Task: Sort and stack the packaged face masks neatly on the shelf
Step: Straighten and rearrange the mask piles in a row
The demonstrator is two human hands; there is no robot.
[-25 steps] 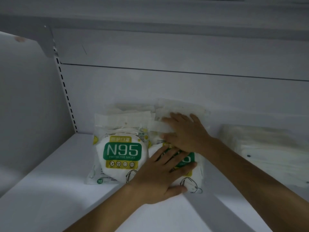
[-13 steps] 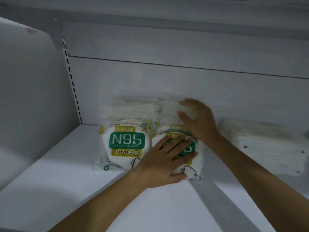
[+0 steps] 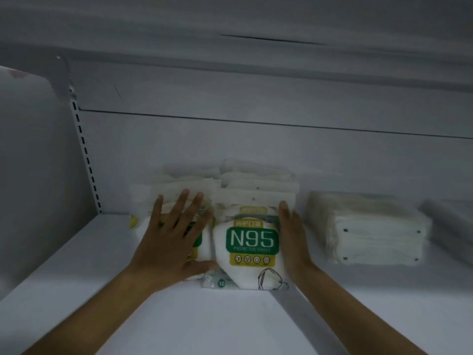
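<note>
now squaring up near the back edge of the shelf (image 3: 76, 278), with left hand (image 3: 174, 242) spread wide and flat on the left n95 stack (image 3: 190, 184) and right hand (image 3: 291, 239) straight-fingered against the side of the right n95 stack (image 3: 252, 239), next likely needing a gentle inward push.

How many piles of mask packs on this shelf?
3: left pile under left hand, N95 pile beside right hand, white pile farther right; more may be hidden.

Left hand (image 3: 171, 242) and right hand (image 3: 294, 239) flank N95 pack (image 3: 252, 252).
</note>
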